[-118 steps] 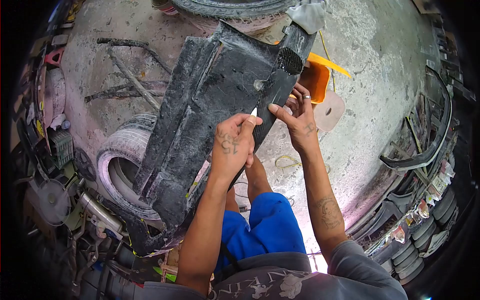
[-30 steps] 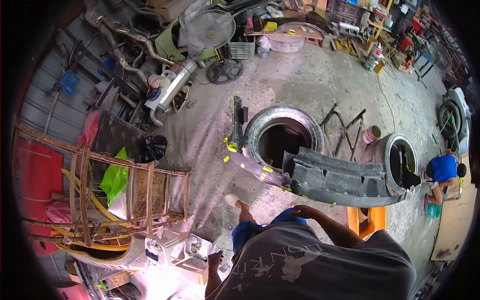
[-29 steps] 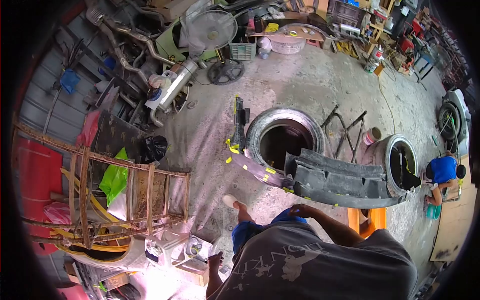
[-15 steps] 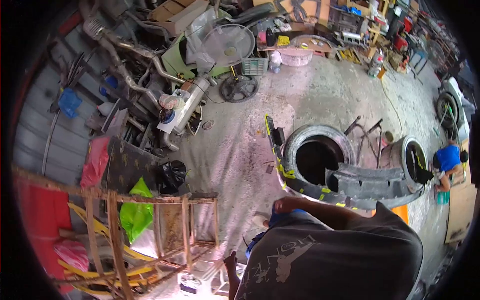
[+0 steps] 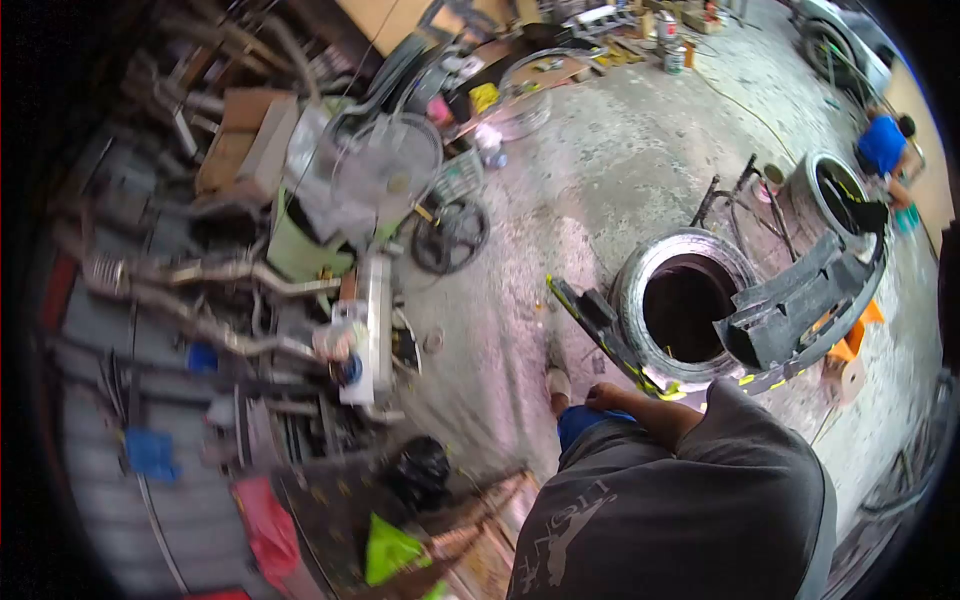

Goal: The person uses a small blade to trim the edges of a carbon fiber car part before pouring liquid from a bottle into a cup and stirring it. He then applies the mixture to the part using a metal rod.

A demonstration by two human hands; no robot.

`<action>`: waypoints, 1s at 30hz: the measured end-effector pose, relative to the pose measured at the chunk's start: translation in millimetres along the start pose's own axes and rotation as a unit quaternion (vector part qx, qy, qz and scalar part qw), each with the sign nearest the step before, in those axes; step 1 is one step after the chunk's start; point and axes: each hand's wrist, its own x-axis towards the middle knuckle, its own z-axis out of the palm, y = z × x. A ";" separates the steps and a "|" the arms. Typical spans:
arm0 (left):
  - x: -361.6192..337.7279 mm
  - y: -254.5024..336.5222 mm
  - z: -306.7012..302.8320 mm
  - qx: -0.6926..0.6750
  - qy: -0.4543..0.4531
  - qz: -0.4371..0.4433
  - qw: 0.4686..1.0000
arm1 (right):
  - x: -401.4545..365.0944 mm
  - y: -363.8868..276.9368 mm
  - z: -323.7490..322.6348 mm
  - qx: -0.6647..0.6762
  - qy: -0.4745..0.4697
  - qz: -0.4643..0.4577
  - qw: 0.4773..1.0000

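My right hand [image 5: 608, 397] hangs in front of my body, by my blue shorts [image 5: 583, 425], its fingers loosely curled with nothing visible in them. Past it on the floor stands a tire [image 5: 637, 310]. A dark car bumper [image 5: 785, 318] with yellow-green tape marks curves around the tire's near side and reaches to a second tire [image 5: 803, 188] on the right. My left hand is out of the picture. One of my feet [image 5: 558, 383] shows on the concrete.
Piled exhaust pipes [image 5: 240, 340] line the left wall. A fan [image 5: 385, 175] stands behind them. A black bag [image 5: 420, 472] and a green bag [image 5: 390, 550] lie lower left. A person in blue [image 5: 882, 145] crouches at the right. An orange object [image 5: 850, 335] sits behind the bumper.
The view has turned to the right and tilted, and the wooden frame at lower left has mostly left it. My left hand, seen earlier at the bottom, is gone from sight.
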 end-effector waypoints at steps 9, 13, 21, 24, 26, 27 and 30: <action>190.6 226.3 -127.6 0.037 -0.077 0.026 0.996 | 151.5 53.3 -111.0 -0.175 0.135 -0.027 0.975; 269.3 306.5 -149.0 0.012 -0.173 -0.030 0.984 | 116.1 -39.4 -223.9 0.084 0.228 0.167 0.956; 455.6 508.5 -136.6 0.127 -0.144 0.111 0.975 | 120.5 60.3 -153.7 0.323 0.377 0.372 0.784; 452.3 635.7 -114.6 0.210 -0.205 0.211 0.932 | 101.2 -21.9 -151.0 0.370 0.298 0.535 0.699; 520.6 672.9 -90.1 0.229 -0.304 0.180 0.907 | 113.3 -57.2 -138.3 0.472 0.268 0.520 0.659; 542.2 694.4 -75.1 0.246 -0.317 0.179 0.899 | 124.2 -68.4 -134.4 0.484 0.272 0.528 0.642; 552.3 782.1 -18.4 0.290 -0.392 0.146 0.861 | 178.2 -100.8 -144.6 0.497 0.308 0.485 0.650</action>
